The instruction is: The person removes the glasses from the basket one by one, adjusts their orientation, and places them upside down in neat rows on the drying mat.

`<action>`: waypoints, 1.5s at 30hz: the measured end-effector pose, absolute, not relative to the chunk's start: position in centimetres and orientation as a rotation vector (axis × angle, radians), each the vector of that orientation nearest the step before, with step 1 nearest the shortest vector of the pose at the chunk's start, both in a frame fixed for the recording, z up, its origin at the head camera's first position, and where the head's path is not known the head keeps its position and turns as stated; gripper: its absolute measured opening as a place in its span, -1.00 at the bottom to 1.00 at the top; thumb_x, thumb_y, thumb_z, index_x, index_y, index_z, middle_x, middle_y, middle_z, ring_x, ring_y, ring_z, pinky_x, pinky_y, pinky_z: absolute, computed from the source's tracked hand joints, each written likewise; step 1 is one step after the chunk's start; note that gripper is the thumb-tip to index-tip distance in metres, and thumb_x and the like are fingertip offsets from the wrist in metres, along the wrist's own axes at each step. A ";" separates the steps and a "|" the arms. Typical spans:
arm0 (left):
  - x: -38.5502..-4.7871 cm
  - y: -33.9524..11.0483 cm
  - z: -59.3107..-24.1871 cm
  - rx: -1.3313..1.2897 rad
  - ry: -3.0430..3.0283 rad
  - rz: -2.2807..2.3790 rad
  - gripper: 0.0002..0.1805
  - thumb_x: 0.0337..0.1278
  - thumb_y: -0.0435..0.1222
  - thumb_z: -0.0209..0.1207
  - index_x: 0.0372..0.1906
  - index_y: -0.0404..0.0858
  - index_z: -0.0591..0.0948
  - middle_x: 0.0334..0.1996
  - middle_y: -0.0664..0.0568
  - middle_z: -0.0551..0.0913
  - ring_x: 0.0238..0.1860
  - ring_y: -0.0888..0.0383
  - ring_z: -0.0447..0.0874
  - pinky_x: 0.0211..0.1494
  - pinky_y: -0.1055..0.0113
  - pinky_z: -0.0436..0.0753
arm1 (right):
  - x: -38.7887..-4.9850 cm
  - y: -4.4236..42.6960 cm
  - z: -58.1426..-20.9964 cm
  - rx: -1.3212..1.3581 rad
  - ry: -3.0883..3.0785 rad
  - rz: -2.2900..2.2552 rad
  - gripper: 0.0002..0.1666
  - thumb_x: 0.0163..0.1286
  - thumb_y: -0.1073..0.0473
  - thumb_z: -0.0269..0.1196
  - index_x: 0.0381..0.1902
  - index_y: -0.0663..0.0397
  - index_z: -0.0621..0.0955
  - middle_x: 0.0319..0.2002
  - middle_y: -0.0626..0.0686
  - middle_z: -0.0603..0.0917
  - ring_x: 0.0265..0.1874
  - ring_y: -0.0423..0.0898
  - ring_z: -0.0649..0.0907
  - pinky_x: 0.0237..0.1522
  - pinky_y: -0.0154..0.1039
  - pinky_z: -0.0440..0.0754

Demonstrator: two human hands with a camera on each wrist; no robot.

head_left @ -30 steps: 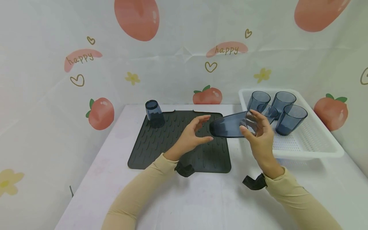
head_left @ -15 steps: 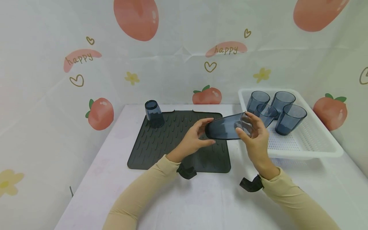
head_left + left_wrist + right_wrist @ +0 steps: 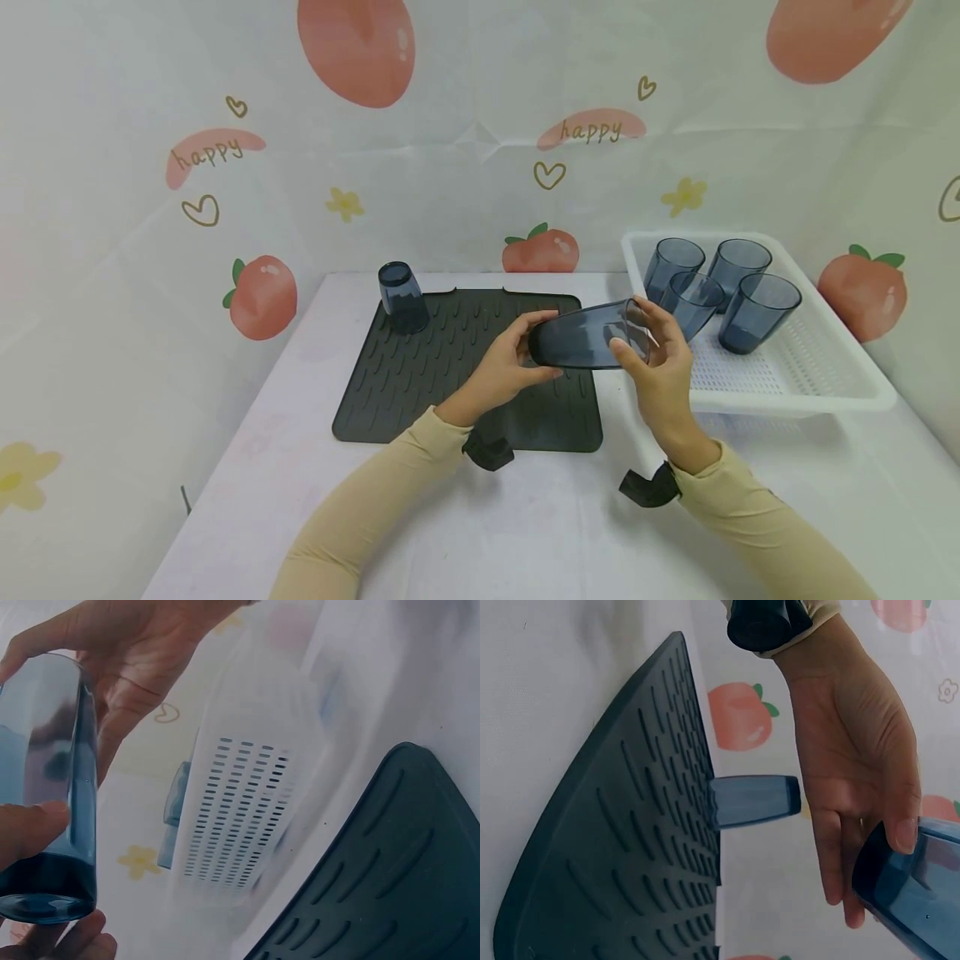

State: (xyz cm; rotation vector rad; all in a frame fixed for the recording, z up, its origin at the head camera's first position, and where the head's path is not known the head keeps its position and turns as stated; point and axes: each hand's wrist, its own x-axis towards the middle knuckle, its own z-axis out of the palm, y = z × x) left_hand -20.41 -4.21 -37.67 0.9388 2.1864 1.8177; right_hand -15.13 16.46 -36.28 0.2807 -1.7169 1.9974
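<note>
A blue-tinted drinking glass (image 3: 573, 340) lies on its side in the air between both hands, its thick base toward the left. My right hand (image 3: 663, 375) grips its rim end, thumb on the near side and fingers behind. With thumb and fingers, my left hand (image 3: 498, 371) holds the base end. The left wrist view shows the glass (image 3: 84, 825) close up, with the right hand (image 3: 142, 660) at its rim. In the right wrist view, the left thumb rests on the base of the glass (image 3: 922, 900); the right hand is outside that view.
A black ridged drying mat (image 3: 435, 375) lies on the white table (image 3: 510, 517). At its back left corner an upside-down glass (image 3: 403, 296) stands. The white perforated basket (image 3: 817, 358) on the right holds several upright glasses (image 3: 757, 312). A printed cloth hangs behind.
The right hand has carried the glass slightly left and down, away from the basket. The left hand, earlier apart from the glass, now holds its base end.
</note>
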 end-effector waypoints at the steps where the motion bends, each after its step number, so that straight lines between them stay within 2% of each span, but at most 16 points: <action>1: -20.4 -4.2 -37.7 0.938 2.194 1.820 -0.17 0.02 -0.47 0.36 0.42 -0.18 0.27 0.27 -0.16 0.38 0.10 -0.01 0.52 0.20 0.22 0.58 | -15.1 16.4 -36.3 0.284 -1.712 2.001 -0.31 0.17 0.57 0.18 0.29 0.17 0.42 0.07 -0.01 0.53 0.05 -0.13 0.54 0.02 -0.50 0.58; 7: -20.4 -4.3 -38.3 0.944 2.211 1.879 -0.17 -0.03 -0.50 0.38 0.40 -0.20 0.32 0.19 -0.16 0.45 0.07 -0.01 0.55 0.12 0.32 0.61 | -15.0 16.5 -36.2 0.282 -1.735 2.023 -0.33 0.22 0.49 0.18 0.32 0.19 0.39 0.09 0.03 0.52 0.01 -0.16 0.55 -0.05 -0.53 0.59; 14: -20.3 -4.6 -38.9 0.914 2.081 2.028 -0.16 -0.14 -0.55 0.41 0.36 -0.24 0.37 0.20 -0.15 0.47 0.10 0.02 0.56 0.13 0.30 0.62 | -15.0 17.2 -35.9 0.360 -1.859 2.074 -0.31 0.28 0.49 0.14 0.38 0.18 0.31 0.18 0.09 0.44 0.07 -0.15 0.54 -0.01 -0.52 0.60; 19: -20.4 -5.1 -39.1 0.896 2.023 2.061 -0.16 -0.16 -0.55 0.42 0.35 -0.20 0.39 0.22 -0.09 0.45 0.11 0.03 0.59 0.13 0.27 0.64 | -15.2 18.2 -36.0 0.422 -1.944 2.137 -0.29 0.29 0.51 0.15 0.38 0.13 0.31 0.18 -0.01 0.44 0.07 -0.20 0.55 -0.02 -0.51 0.60; 22: -20.4 -5.5 -39.0 0.890 1.986 2.088 -0.17 -0.17 -0.56 0.42 0.33 -0.19 0.41 0.22 -0.07 0.44 0.09 0.01 0.62 0.11 0.24 0.65 | -15.3 18.7 -36.0 0.475 -1.993 2.144 -0.29 0.29 0.50 0.17 0.38 0.17 0.28 0.16 -0.05 0.45 0.06 -0.25 0.56 -0.04 -0.50 0.62; 30: -20.6 -6.4 -38.3 0.909 1.860 2.195 -0.19 -0.20 -0.56 0.44 0.30 -0.29 0.42 0.21 -0.20 0.45 0.12 -0.04 0.62 0.07 0.14 0.68 | -15.4 19.5 -36.0 0.529 -2.117 2.133 -0.26 0.23 0.51 0.24 0.35 0.15 0.30 0.11 -0.12 0.49 0.04 -0.30 0.58 -0.06 -0.47 0.64; 35: -20.4 -6.8 -37.5 0.930 1.827 2.227 -0.21 -0.20 -0.54 0.45 0.27 -0.27 0.44 0.19 -0.22 0.47 0.09 -0.01 0.63 0.05 0.14 0.68 | -15.5 19.8 -36.2 0.567 -2.198 2.093 -0.23 0.19 0.52 0.27 0.34 0.15 0.31 0.11 -0.16 0.50 0.03 -0.29 0.57 -0.07 -0.47 0.64; 42: -20.4 -7.1 -36.7 0.956 1.744 2.266 -0.21 -0.19 -0.61 0.40 0.28 -0.37 0.40 0.16 -0.14 0.48 0.08 0.06 0.60 0.05 0.20 0.68 | -15.8 19.8 -36.6 0.657 -2.238 2.136 -0.25 0.18 0.52 0.29 0.28 -0.05 0.37 0.08 -0.14 0.49 0.00 -0.26 0.59 -0.11 -0.42 0.67; 45: -20.3 -7.2 -36.5 0.974 1.726 2.270 -0.21 -0.16 -0.57 0.41 0.30 -0.39 0.37 0.16 -0.07 0.48 0.09 0.09 0.59 0.05 0.24 0.68 | -15.9 19.8 -36.8 0.684 -2.274 2.161 -0.26 0.18 0.50 0.31 0.24 -0.12 0.37 0.07 -0.14 0.48 0.00 -0.27 0.60 -0.14 -0.38 0.69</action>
